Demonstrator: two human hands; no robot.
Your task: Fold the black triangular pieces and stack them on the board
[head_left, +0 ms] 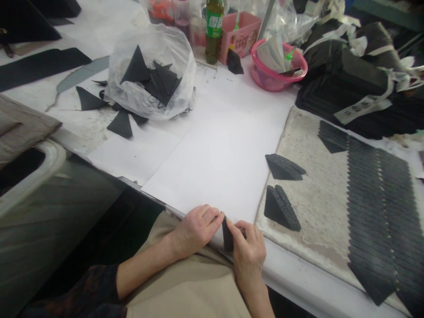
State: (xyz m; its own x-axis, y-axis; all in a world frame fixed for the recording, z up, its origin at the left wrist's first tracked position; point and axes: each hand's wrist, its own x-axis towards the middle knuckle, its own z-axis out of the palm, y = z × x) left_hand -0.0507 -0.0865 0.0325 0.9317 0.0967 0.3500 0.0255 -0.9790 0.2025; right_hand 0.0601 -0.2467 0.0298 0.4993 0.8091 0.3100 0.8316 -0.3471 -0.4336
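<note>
At the table's front edge, a small black triangular piece (pixel 228 236) is held between my two hands. My left hand (pixel 198 227) pinches its upper tip with the fingers pressed together. Closed on its right side is my right hand (pixel 249 249), thumb and fingertips on the upper edge. My fingers hide part of the piece. To the right, on a worn pale board (pixel 318 194), lie two folded black pieces, one farther back (pixel 285 168) and one nearer (pixel 281 207). Overlapping rows of black pieces (pixel 374 212) cover the board's right part.
A clear plastic bag (pixel 180 53) with black triangles stands back left, loose triangles (pixel 121 124) beside it. Behind are a green-labelled bottle (pixel 213 44), a pink box (pixel 243 33) and a pink basin (pixel 278 81). Tied black stacks (pixel 351 79) fill the back right. White paper (pixel 218 145) covers the middle.
</note>
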